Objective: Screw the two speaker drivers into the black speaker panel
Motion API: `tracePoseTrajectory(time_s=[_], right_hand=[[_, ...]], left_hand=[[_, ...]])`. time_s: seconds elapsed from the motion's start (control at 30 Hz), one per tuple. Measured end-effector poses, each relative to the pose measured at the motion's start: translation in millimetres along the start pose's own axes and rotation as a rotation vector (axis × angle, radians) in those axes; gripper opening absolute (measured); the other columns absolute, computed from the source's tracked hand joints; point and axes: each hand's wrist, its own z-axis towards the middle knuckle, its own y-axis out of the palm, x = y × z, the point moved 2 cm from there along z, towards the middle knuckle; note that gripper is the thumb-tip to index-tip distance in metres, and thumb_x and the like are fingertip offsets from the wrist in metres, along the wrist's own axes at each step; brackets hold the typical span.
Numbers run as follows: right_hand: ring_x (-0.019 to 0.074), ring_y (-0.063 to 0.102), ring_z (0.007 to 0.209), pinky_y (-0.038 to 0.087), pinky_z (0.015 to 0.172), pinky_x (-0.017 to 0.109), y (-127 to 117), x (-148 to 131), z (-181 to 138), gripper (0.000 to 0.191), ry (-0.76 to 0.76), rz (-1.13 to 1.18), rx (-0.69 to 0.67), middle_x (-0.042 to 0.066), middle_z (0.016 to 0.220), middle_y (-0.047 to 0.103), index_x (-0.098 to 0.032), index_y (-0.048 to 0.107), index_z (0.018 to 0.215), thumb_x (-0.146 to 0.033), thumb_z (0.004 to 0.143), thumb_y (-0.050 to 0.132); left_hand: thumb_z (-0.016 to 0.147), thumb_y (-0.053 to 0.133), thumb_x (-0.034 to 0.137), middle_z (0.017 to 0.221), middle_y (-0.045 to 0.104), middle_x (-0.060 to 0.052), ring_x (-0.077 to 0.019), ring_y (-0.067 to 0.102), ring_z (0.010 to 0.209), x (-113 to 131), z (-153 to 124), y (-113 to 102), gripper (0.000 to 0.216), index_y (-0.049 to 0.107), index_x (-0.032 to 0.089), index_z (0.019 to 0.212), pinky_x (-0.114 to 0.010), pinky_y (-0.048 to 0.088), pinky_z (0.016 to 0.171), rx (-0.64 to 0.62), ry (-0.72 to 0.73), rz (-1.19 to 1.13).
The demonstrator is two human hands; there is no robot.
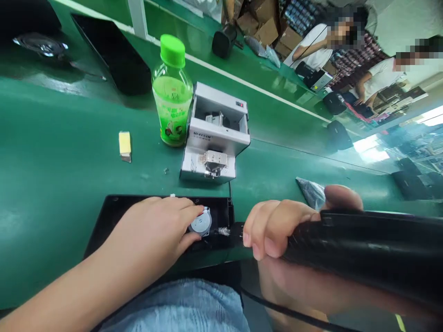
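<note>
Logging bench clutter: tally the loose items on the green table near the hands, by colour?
Green: 1, the bottle
Grey-white: 1, the screw feeder box
Yellow: 1, the small block
Black: 2, the open housing and the power tool
Total: 5

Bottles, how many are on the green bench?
1. The bottle with the green cap stands upright left of the grey machine, beyond the left hand. Others may be hidden outside the view.

Open belt left of tray; bottle, feeder box (close together) block far side.
</note>
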Motion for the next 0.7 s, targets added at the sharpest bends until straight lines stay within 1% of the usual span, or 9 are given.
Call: tracePoseTrajectory(time_s=[0.17,0.23,0.3,0.37,0.43,0.53,0.57,0.6,0.7], right_hand=[[0.0174,0.053,0.046,0.057,0.048,0.035,7,10,-8,0.054,0.008,-0.068,0.111,-0.002,0.062,0.059,-0.030,0.073,0.125,-0.069,0.115,0.037],[0.0165,0.050,0.043,0.055,0.046,0.034,11,12,-8,0.053,0.021,-0.085,0.157,-0.003,0.058,0.056,-0.030,0.073,0.118,-0.062,0.118,0.031],[0.0165,0.049,0.042,0.055,0.047,0.034,14,13,-9,0.051,0.028,-0.103,0.169,-0.003,0.058,0.056,-0.031,0.072,0.116,-0.056,0.120,0.028],[0.0169,0.051,0.043,0.056,0.049,0.035,12,13,-10,0.047,0.025,-0.122,0.164,-0.003,0.059,0.058,-0.032,0.072,0.117,-0.054,0.120,0.030],[0.0181,0.055,0.046,0.058,0.052,0.038,8,13,-11,0.042,0.038,-0.152,0.113,-0.003,0.062,0.059,-0.033,0.072,0.119,-0.052,0.120,0.034],[0.0184,0.060,0.051,0.061,0.057,0.039,0,15,-10,0.029,0.015,-0.165,-0.077,-0.002,0.068,0.061,-0.034,0.073,0.116,-0.041,0.118,0.045],[0.0181,0.061,0.052,0.062,0.058,0.039,-3,17,-9,0.027,-0.002,-0.156,-0.120,-0.002,0.069,0.061,-0.034,0.073,0.116,-0.041,0.117,0.048],[0.0177,0.060,0.053,0.062,0.059,0.039,-5,19,-9,0.025,-0.019,-0.141,-0.144,-0.002,0.070,0.061,-0.033,0.073,0.118,-0.043,0.116,0.050],[0.0184,0.059,0.053,0.062,0.059,0.041,-7,23,-12,0.027,-0.015,-0.108,-0.119,-0.002,0.071,0.061,-0.032,0.070,0.127,-0.048,0.112,0.055]], left_hand=[[0.087,0.087,0.040,0.121,0.086,-0.002,-0.0376,0.082,0.104,0,-1,2,0.036,0.083,0.033,0.122,-0.054,0.068,0.081,0.066,-0.003,-0.010],[0.084,0.090,0.042,0.118,0.086,-0.001,-0.0386,0.083,0.102,-1,-2,2,0.038,0.083,0.034,0.120,-0.055,0.067,0.079,0.090,-0.001,-0.006],[0.083,0.090,0.044,0.116,0.087,-0.001,-0.0393,0.083,0.100,-1,-2,3,0.039,0.083,0.034,0.120,-0.055,0.067,0.077,0.121,0.004,0.003],[0.083,0.091,0.045,0.115,0.087,-0.001,-0.0390,0.083,0.099,-1,-2,3,0.040,0.083,0.034,0.121,-0.054,0.066,0.076,0.134,0.021,-0.002],[0.082,0.091,0.045,0.114,0.087,-0.001,-0.0378,0.083,0.097,-1,-2,3,0.040,0.082,0.034,0.120,-0.053,0.066,0.075,0.133,0.036,-0.015],[0.083,0.091,0.048,0.109,0.087,-0.001,-0.0368,0.082,0.093,0,0,2,0.037,0.082,0.033,0.116,-0.051,0.064,0.072,0.130,0.042,-0.015],[0.083,0.090,0.048,0.107,0.087,-0.001,-0.0368,0.082,0.092,0,0,2,0.036,0.082,0.032,0.115,-0.050,0.063,0.072,0.133,0.041,-0.010],[0.084,0.090,0.049,0.107,0.087,-0.001,-0.0367,0.082,0.092,0,0,1,0.035,0.082,0.032,0.114,-0.050,0.063,0.071,0.133,0.042,-0.008],[0.086,0.088,0.051,0.105,0.086,-0.001,-0.0358,0.082,0.090,0,0,1,0.035,0.082,0.033,0.115,-0.048,0.061,0.070,0.127,0.044,0.001]])
